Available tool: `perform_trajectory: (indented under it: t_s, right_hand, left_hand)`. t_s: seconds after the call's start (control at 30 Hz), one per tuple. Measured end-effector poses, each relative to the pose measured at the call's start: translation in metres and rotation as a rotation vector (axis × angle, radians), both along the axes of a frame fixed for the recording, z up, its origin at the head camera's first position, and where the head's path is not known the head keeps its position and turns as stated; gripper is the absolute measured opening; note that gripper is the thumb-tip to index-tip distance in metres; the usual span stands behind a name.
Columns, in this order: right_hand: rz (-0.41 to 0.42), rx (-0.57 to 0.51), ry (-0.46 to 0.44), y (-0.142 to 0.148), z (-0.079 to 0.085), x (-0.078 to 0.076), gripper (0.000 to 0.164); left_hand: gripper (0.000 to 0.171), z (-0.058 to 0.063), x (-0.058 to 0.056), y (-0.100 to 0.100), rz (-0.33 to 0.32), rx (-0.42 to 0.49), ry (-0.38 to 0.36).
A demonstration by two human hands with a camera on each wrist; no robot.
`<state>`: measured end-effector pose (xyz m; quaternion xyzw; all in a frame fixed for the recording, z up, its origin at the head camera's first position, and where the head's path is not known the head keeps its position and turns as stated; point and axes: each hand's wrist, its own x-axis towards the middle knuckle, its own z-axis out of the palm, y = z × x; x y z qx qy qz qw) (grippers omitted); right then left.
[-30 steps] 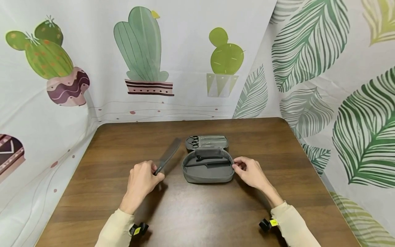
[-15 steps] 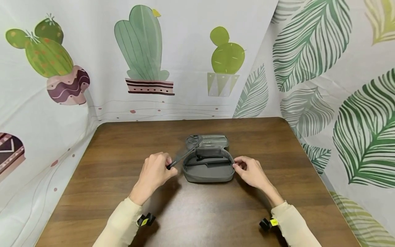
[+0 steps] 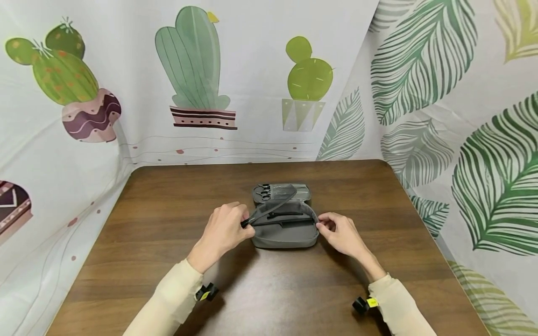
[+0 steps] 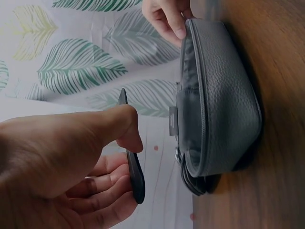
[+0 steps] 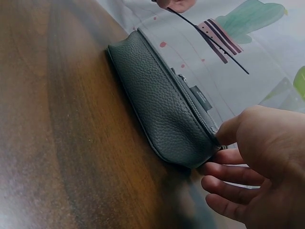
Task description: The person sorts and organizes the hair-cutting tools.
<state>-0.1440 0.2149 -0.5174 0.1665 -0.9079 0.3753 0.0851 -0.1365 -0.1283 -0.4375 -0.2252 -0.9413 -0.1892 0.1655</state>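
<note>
My left hand (image 3: 224,231) pinches the handle of a dark comb (image 3: 272,206) between thumb and fingers. The comb slants up and to the right over the open grey zip case (image 3: 286,241); in the right wrist view the comb (image 5: 214,42) is held above the case rim, apart from it. My right hand (image 3: 342,233) grips the right end of the case, thumb on the zipped rim, as the right wrist view shows. Inside the case lie another black comb (image 3: 294,224) with a thin handle and a slim black item (image 3: 286,214), perhaps a hair clip.
The raised lid of the case holds scissors (image 3: 265,192) at its left, beside a clear pocket (image 3: 300,192). Everything stands on a brown wooden table (image 3: 143,233). Behind it hangs a printed cloth (image 3: 256,70) with cacti and leaves.
My left hand has moved right with the comb, from left of the case to above its left edge. My right hand and the case have stayed in place.
</note>
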Motion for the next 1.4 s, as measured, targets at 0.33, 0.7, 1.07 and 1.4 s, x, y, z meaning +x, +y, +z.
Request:
perform_trajectory:
  t_s: [0.33, 0.7, 1.07, 1.4]
  right_hand:
    - [-0.038, -0.052, 0.111, 0.003, 0.01, 0.001, 0.03]
    - [0.177, 0.049, 0.4, -0.015, 0.044, -0.004, 0.063]
    - [0.395, 0.15, 0.55, -0.04, 0.056, -0.009, 0.065]
    - [0.458, 0.117, 0.619, -0.047, 0.055, -0.01, 0.051]
  left_hand:
    - [0.018, 0.004, -0.003, 0.012, -0.085, -0.078, 0.058]
    - [0.019, 0.007, -0.003, 0.017, -0.155, -0.18, 0.042]
    - [0.023, 0.009, -0.003, 0.021, -0.199, -0.227, 0.08]
    - [0.021, 0.011, -0.002, 0.022, -0.208, -0.234, 0.089]
